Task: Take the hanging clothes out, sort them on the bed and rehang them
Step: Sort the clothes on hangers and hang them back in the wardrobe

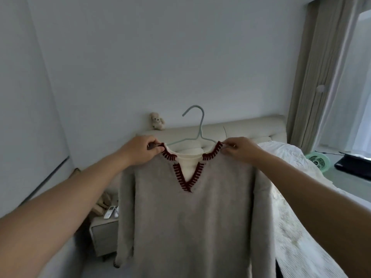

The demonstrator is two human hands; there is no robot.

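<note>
Mid-frame, our left hand (143, 149) and right hand (239, 149) pinch the sweater (192, 217) collar on its hanger (197, 125); rehanging remains.

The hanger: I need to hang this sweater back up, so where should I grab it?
Grip the hanger at its bare neck, from above: the hook stands clear of the sweater, while both hands pinch the collar.
</note>
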